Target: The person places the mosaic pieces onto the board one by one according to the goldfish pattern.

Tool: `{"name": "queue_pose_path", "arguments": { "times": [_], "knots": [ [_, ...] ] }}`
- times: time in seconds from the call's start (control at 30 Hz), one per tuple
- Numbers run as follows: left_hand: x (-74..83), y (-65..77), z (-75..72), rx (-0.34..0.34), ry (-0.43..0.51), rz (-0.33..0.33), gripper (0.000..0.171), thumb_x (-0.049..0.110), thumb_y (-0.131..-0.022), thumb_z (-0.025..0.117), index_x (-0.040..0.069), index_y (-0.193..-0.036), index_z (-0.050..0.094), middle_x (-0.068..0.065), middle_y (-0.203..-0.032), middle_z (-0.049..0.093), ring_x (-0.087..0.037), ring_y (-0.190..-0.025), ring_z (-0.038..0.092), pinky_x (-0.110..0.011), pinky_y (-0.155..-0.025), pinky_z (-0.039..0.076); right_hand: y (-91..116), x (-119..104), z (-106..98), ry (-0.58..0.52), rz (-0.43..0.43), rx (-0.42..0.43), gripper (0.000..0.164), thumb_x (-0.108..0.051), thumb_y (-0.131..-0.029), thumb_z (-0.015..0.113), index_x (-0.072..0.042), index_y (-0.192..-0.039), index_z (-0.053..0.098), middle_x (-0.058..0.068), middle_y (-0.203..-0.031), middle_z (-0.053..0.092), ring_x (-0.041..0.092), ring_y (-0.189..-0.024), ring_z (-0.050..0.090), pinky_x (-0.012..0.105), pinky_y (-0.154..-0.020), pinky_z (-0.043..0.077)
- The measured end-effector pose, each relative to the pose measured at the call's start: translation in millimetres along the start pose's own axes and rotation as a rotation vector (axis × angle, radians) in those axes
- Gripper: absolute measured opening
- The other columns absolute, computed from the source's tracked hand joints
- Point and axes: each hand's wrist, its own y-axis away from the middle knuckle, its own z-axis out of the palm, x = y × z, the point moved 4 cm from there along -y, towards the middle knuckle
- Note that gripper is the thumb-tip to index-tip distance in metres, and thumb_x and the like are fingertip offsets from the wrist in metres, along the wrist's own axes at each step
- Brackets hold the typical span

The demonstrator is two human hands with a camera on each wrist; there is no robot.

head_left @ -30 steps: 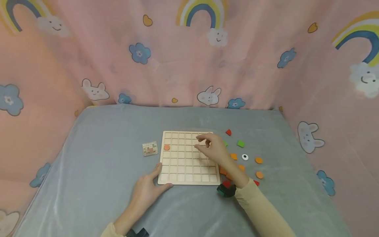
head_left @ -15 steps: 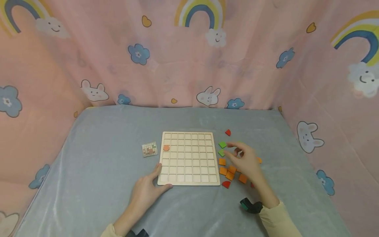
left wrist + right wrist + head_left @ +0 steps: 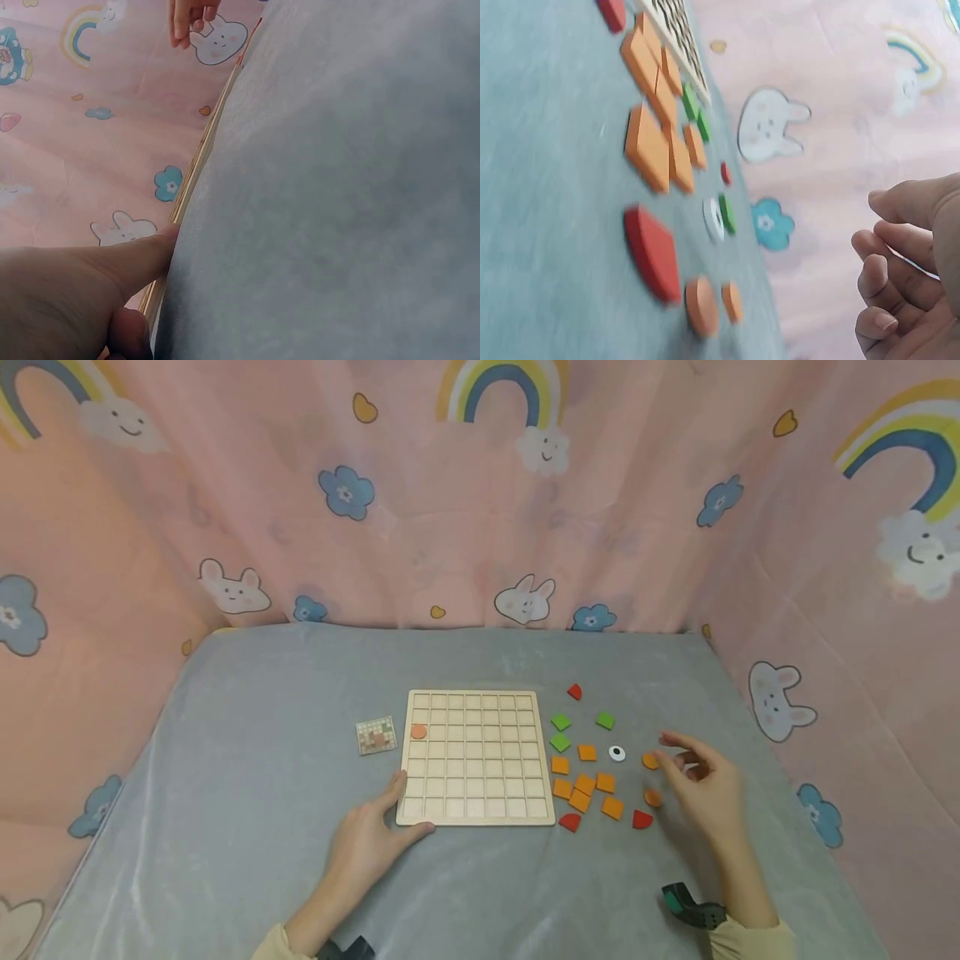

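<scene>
My left hand (image 3: 367, 839) rests at the near left corner of a wooden grid board (image 3: 476, 768), finger and thumb spread along two edges. In the left wrist view a digit (image 3: 142, 259) touches the board's edge. One orange disc (image 3: 418, 732) sits in a left-hand cell. My right hand (image 3: 705, 785) hovers at the far right with fingers bent and thumb and forefinger apart, nothing between them. Its fingertips appear beside an orange disc (image 3: 649, 761); another orange disc (image 3: 653, 797) lies nearer. The right wrist view shows the hand (image 3: 911, 270) apart from the pieces.
Right of the board lie several orange squares (image 3: 587, 752), green squares (image 3: 605, 720), red quarter-circles (image 3: 642, 819) and a white disc with a black dot (image 3: 617, 753). A small grid-pattern card (image 3: 376, 736) lies to the left. A pink curtain (image 3: 420, 552) surrounds the grey-covered table (image 3: 247, 752).
My right hand has swept from above the board to the right, across the loose pieces, to the orange discs. The left hand stays at the board's corner.
</scene>
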Motion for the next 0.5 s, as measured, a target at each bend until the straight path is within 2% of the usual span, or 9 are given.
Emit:
{"name": "queue_pose_path", "arguments": {
  "times": [0.17, 0.33, 0.37, 0.5],
  "knots": [
    [0.2, 0.6, -2.1, 0.014, -0.007, 0.007, 0.091, 0.045, -0.075, 0.095, 0.007, -0.150, 0.059, -0.009, -0.150, 0.060, -0.017, -0.073, 0.067, -0.028, -0.055, 0.049, 9, 12, -11, 0.042, 0.022, 0.004, 0.026, -0.006, -0.094, 0.081, -0.002, -0.119, 0.078, -0.027, -0.091, 0.065, 0.002, -0.065, 0.051, 0.016, -0.051, 0.038],
    [0.3, 1.5, -2.9, 0.018, -0.005, 0.014, 0.092, 0.045, -0.075, 0.095, 0.006, -0.150, 0.059, -0.010, -0.150, 0.060, -0.028, -0.092, 0.076, -0.030, -0.057, 0.051, 22, 24, -13, 0.080, 0.046, -0.038, 0.026, -0.006, -0.092, 0.083, -0.002, -0.118, 0.079, -0.018, -0.088, 0.068, 0.004, -0.061, 0.052, 0.019, -0.047, 0.039],
    [0.3, 1.6, -3.0, 0.021, -0.010, 0.018, 0.091, 0.045, -0.075, 0.095, 0.006, -0.150, 0.060, -0.010, -0.150, 0.060, -0.030, -0.101, 0.077, -0.031, -0.059, 0.053, 24, 27, -12, 0.092, 0.063, -0.050, 0.027, -0.008, -0.092, 0.084, -0.003, -0.118, 0.079, -0.013, -0.087, 0.069, 0.005, -0.060, 0.051, 0.020, -0.047, 0.039],
    [0.3, 1.5, -2.8, 0.019, -0.009, 0.017, 0.091, 0.045, -0.075, 0.095, 0.007, -0.150, 0.059, -0.010, -0.150, 0.060, -0.032, -0.108, 0.076, -0.032, -0.060, 0.053, 33, 39, -9, 0.150, 0.170, -0.115, 0.037, -0.025, -0.093, 0.086, -0.007, -0.123, 0.078, 0.000, -0.084, 0.066, 0.009, -0.056, 0.049, 0.025, -0.047, 0.038]
  ]
}}
